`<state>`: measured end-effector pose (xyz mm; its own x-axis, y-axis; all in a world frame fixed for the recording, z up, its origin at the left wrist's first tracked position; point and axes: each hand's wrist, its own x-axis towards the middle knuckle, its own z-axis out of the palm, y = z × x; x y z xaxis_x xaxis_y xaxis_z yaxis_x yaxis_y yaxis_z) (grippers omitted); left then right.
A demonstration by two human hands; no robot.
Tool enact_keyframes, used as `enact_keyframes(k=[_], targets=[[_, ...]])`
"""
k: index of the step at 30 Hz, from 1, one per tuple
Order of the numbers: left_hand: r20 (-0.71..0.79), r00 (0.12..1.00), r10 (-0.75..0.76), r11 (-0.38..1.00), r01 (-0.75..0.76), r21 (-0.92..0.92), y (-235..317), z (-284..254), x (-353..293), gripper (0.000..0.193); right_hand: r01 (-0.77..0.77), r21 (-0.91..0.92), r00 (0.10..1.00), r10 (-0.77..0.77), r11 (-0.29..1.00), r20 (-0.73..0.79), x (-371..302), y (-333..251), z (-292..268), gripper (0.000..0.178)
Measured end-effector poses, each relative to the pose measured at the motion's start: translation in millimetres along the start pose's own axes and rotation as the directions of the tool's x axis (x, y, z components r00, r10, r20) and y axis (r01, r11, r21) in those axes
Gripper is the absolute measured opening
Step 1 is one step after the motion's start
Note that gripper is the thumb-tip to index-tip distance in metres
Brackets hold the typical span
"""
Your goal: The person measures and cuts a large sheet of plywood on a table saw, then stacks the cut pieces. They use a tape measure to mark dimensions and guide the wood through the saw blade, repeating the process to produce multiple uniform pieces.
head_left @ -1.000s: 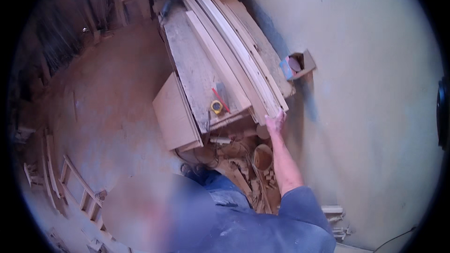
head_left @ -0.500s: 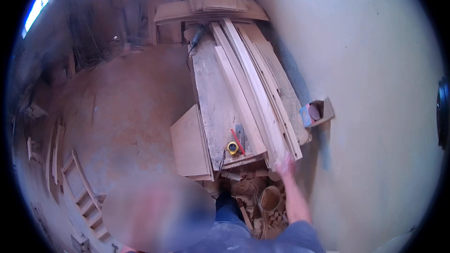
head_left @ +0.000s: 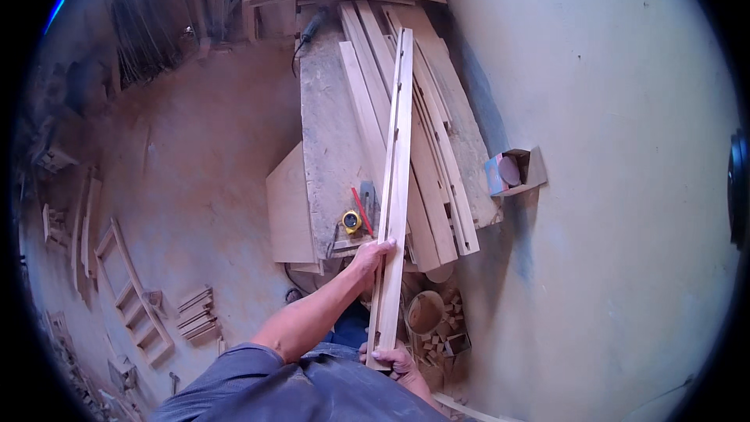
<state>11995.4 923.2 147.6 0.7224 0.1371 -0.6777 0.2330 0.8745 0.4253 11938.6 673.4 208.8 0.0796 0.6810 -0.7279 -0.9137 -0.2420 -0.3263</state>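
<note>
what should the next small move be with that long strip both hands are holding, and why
Probably draw the long wooden strip a little further toward the body. The left hand grips it near the bench edge and the right hand holds its near end, while its far end overlaps the stacked boards.

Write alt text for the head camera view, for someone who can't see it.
Seen from above, a person's left hand and right hand grip a long wooden strip lengthwise over a workbench stacked with boards; a yellow tape measure lies nearby.
</note>
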Motion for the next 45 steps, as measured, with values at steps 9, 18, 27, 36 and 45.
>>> enact_keyframes(k=[9,18,27,36,45], targets=[[-0.045,0.984,0.174,0.985,-0.173,0.016,4,-42,-27,0.035,0.046,-0.176,0.991,-0.022,0.983,0.133,37,21,-2,0.055],[-0.18,0.844,0.505,0.694,-0.273,0.666,30,-114,-30,0.061,0.06,-0.24,0.988,-0.024,0.969,0.149,138,38,22,0.052],[-0.537,0.749,0.388,0.551,0.279,0.786,-9,-138,-33,0.074,0.4,0.02,0.832,-0.353,0.917,-0.429,178,6,-91,0.033],[-0.427,0.837,0.343,0.699,0.076,0.711,-48,-204,-22,0.075,0.497,0.455,0.863,-0.366,0.739,-0.349,199,-120,-126,0.049],[-0.517,0.618,0.593,0.524,0.192,0.83,-26,-168,-45,0.085,0.492,0.467,0.842,-0.264,0.734,-0.471,153,-150,-99,0.054]])
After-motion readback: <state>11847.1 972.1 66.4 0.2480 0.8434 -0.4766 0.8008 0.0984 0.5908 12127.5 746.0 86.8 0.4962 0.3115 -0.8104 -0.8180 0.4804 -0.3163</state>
